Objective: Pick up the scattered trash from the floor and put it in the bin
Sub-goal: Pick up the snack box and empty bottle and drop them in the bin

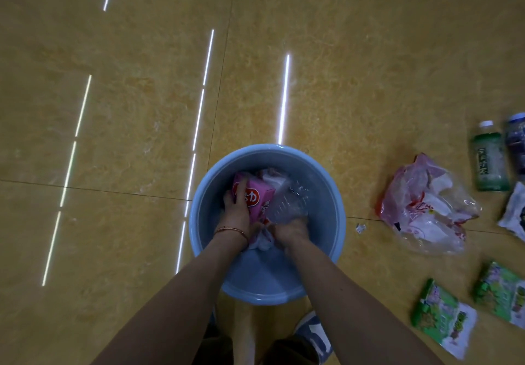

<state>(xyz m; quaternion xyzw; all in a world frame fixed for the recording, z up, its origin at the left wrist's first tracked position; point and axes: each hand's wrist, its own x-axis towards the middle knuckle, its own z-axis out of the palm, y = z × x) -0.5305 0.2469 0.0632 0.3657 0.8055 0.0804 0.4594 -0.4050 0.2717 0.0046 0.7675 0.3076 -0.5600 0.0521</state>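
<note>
On the floor at the right, from near to far: 2 green packets (443,315), a paper scrap (360,228), a plastic bag (426,208), a white wrapper (514,211) and 2 bottles (490,160). Both hands are close together inside the blue bin (255,276). The left hand (237,211) grips a pink box (257,198). The right hand (289,229), blurred, grips a clear bottle (287,203). The long axes of both items point away from the person.

One blue bin (267,293) holds one pink carton (257,198) and one clear bottle (288,204). The floor has two bottles, one green (490,163) and one dark (517,143), two green packets (443,316) (502,293), one plastic bag (426,208), one white packet (514,211) and one paper scrap (360,228).
</note>
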